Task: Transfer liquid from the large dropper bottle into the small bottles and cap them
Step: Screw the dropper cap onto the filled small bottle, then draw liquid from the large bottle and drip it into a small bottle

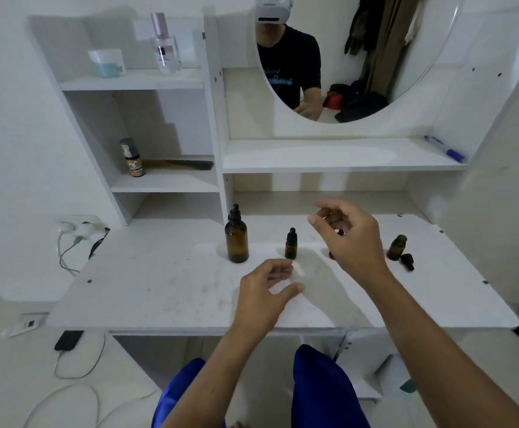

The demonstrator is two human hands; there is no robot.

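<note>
We judge ourselves between steps: neither hand has hold of a bottle. The big bottle (pixel 237 239) stands capped with its dropper toward the back of the counter (pixel 159 288), left of middle. Just right of it stands one small bottle (pixel 291 244), capped. Nearer the right edge another small bottle (pixel 396 248) stands open, its cap (pixel 407 261) lying just beside it on the counter.

Our left hand (pixel 264 299) hovers over the counter in front of the capped small bottle, fingers loose and spread, holding nothing. Our right hand (pixel 349 234) is raised above the counter, fingers half curled; something small and dark shows at the fingertips, but we cannot tell whether it is pinched or merely behind.

Next, we reckon, comes uncapping the big bottle and drawing liquid, steadying its body with one hand.

A dark sliver under the right hand may be a third small bottle; it is mostly hidden. Liquid levels through the amber glass are unreadable.
</note>
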